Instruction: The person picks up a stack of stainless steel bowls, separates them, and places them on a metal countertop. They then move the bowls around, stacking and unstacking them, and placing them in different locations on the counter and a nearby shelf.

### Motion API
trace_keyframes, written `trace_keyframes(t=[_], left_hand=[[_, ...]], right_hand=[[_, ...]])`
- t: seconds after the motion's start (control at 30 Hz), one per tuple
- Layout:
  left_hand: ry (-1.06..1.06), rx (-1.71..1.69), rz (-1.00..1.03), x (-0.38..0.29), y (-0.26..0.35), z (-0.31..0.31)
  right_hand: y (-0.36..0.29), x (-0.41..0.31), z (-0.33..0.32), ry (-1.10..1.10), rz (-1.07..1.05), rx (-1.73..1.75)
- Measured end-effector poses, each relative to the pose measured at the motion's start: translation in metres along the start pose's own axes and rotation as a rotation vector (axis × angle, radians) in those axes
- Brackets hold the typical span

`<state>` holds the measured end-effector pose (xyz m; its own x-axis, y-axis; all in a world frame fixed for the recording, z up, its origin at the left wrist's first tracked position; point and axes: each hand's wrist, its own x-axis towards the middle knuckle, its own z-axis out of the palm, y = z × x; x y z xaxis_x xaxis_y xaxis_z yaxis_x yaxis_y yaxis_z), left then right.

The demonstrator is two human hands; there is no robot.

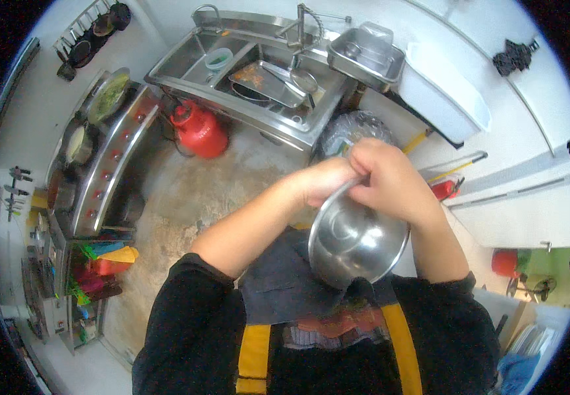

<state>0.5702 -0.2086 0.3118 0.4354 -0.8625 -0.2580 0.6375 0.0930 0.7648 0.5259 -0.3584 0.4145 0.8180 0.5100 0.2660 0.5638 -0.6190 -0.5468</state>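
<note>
A shiny stainless steel mixing bowl (364,244) is tilted on its side against the front of my dark apron (285,291), its inside facing up toward me. My right hand (386,175) grips the far part of its rim, with the thumb over the edge. Close beside it, my left hand (329,180) is at the outer side of the same rim. The fingers of that hand are hidden, so its hold is unclear. Beyond both hands is a clear plastic bag (356,128), which seems to line a bin by the sink.
A double steel sink (285,118) ahead holds a dirty metal tray (265,84) and a strainer (304,79). Under its left side stands a red gas cylinder (198,131). Pans of food sit on the stove (112,163) at left. A white tub (443,94) is at right.
</note>
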Motion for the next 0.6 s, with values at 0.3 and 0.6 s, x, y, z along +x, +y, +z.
trace_keyframes(t=[0.3, 0.6], left_hand=[[-0.034, 0.238, -0.042, 0.056, 0.055, -0.052], [-0.161, -0.013, -0.191, 0.062, 0.143, -0.238]], right_hand=[[0.052, 0.034, -0.062, 0.005, 0.021, 0.069], [0.148, 0.116, -0.073, 0.159, 0.666, 0.510]])
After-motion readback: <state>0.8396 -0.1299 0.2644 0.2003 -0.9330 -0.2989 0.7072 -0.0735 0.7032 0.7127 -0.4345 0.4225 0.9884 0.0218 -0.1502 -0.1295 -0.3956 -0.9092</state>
